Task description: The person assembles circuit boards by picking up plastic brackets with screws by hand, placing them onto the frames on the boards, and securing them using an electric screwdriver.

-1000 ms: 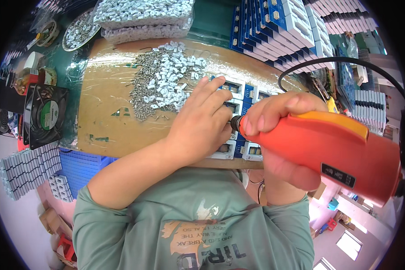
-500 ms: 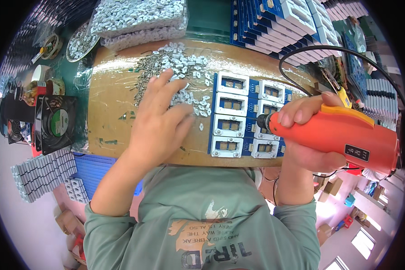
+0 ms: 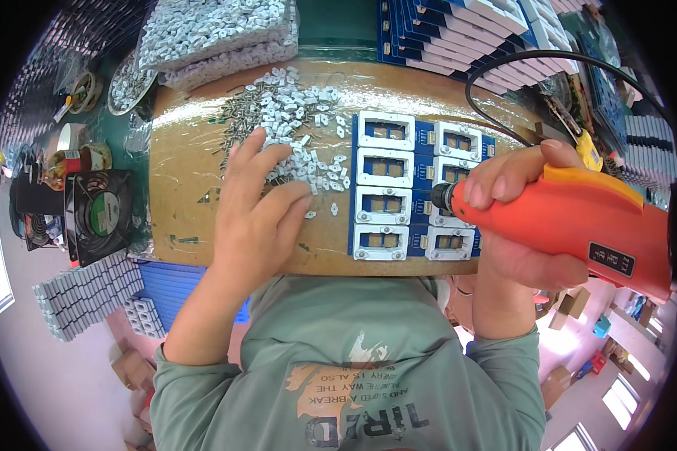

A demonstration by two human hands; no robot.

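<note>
My left hand (image 3: 252,199) is palm down over the near left part of a loose pile of small white plastic pieces (image 3: 286,105) and metal screws (image 3: 238,113). Its fingers are spread, with the thumb and a neighbouring finger close together beside a small white piece (image 3: 310,215). In my right hand (image 3: 511,214) is an orange-red electric screwdriver (image 3: 564,225) with a yellow lever, its dark nose pointing left. The nose hangs over blue circuit boards (image 3: 421,180) carrying two columns of white rectangular frames (image 3: 384,203). Screws show at the corners of several frames.
Bagged white pieces (image 3: 218,34) lie at the back left, near a bowl of small parts (image 3: 132,83). A black fan (image 3: 98,214) stands on the left. Stacked boards (image 3: 459,37) rise at the back right. A black cable (image 3: 534,56) loops over the right side.
My left hand has moved slightly left and toward me, and its blurred thumb now shows sharply. The screwdriver stays over the boards in my right hand. The whole view has shifted slightly.
</note>
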